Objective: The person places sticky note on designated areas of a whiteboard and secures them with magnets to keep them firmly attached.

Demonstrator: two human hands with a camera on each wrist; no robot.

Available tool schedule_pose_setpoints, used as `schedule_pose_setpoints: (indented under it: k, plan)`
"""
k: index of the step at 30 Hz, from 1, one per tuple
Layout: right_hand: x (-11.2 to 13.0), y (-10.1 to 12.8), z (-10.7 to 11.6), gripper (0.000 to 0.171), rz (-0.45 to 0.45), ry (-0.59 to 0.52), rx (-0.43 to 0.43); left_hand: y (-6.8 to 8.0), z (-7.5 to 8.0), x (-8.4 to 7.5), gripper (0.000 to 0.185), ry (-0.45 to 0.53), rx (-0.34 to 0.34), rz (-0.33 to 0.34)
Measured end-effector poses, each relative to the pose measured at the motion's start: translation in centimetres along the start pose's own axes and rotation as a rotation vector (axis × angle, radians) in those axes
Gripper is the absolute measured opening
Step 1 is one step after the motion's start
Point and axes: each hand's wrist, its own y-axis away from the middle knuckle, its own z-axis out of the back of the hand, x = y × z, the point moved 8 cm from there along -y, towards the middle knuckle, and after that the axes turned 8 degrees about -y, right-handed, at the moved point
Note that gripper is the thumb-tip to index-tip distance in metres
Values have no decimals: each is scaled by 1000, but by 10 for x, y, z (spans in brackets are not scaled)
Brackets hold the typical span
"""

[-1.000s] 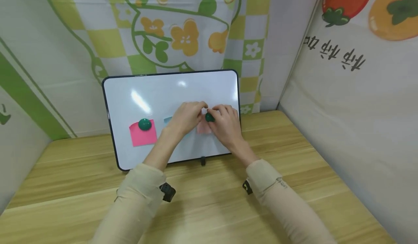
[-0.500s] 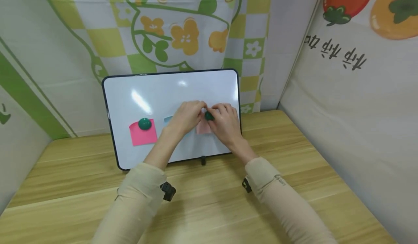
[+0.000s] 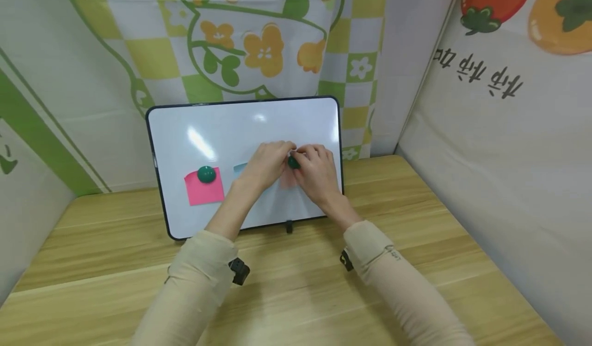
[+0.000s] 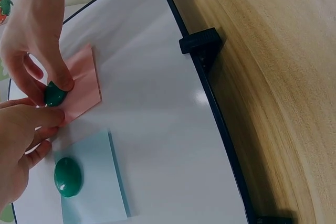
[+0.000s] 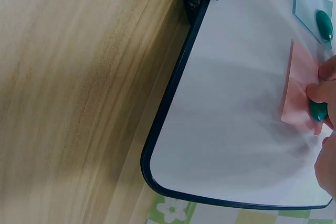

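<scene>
Two hands meet at the whiteboard (image 3: 240, 130): right hand (image 3: 316, 174) pinches green magnet (image 4: 54, 95) onto pale pink note (image 4: 84, 85), left hand (image 3: 265, 165) pinching the note's edge; pinning seems underway, needing firm seating.

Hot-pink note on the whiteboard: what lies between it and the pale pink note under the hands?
A light blue note pinned by a green magnet; the left wrist view shows it whole, while the head view shows only its corner beside the left hand.

Three notes (image 3: 204, 192), three magnets (image 3: 206, 174), one whiteboard (image 3: 222, 130).
</scene>
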Motion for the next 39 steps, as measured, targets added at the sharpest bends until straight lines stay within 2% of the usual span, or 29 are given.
schedule_pose_setpoints:
  k: [9, 18, 24, 30, 34, 39]
  plan:
    - [-1, 1, -3, 29, -7, 11, 16, 0, 0, 0, 29, -18, 1, 4]
    - [2, 0, -2, 27, -29, 7, 19, 6, 1, 1, 25, -84, -30, 21]
    - [4, 0, -1, 28, -59, 0, 57, 11, -2, 2, 27, -100, -9, 40]
    - [8, 3, -2, 29, -70, 17, 66, 22, -3, 1, 33, -111, -55, 43]
    - [11, 9, -2, 36, -76, 18, 71, 31, -5, -2, 41, -135, -78, 38]
    - [16, 15, 0, 54, -81, -4, 117, 47, -6, -5, 61, -165, -34, 47]
